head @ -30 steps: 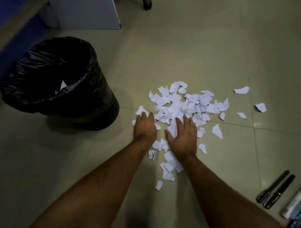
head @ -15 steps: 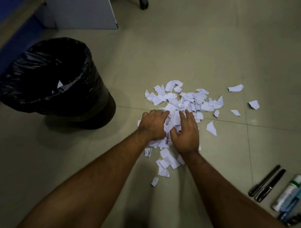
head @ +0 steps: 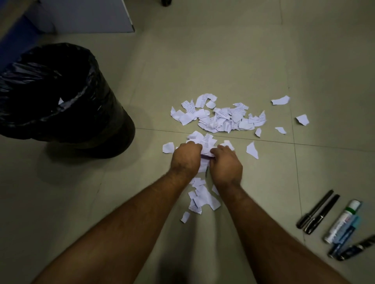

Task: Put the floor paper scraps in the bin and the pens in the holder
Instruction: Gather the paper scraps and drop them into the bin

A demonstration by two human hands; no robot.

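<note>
Torn white paper scraps (head: 221, 119) lie scattered on the tiled floor. My left hand (head: 185, 157) and my right hand (head: 226, 164) are side by side, fingers curled around a bunch of scraps (head: 205, 145) pressed between them. More scraps (head: 200, 197) lie under my wrists. A bin (head: 60, 97) lined with a black bag stands to the left, with a scrap or two visible inside. Two black pens (head: 318, 210) and several markers (head: 343, 225) lie on the floor at the lower right.
A pale cabinet panel (head: 89, 16) stands at the top left, beside a blue surface (head: 12, 40). A dark caster (head: 166, 2) shows at the top edge. Single scraps (head: 281, 100) lie apart to the right of the pile. No pen holder is in view.
My hands went from flat on the pile to curled together, raking a bunch of scraps toward me and leaving a gap in front of the far pile. The camera tilted, showing more markers.
</note>
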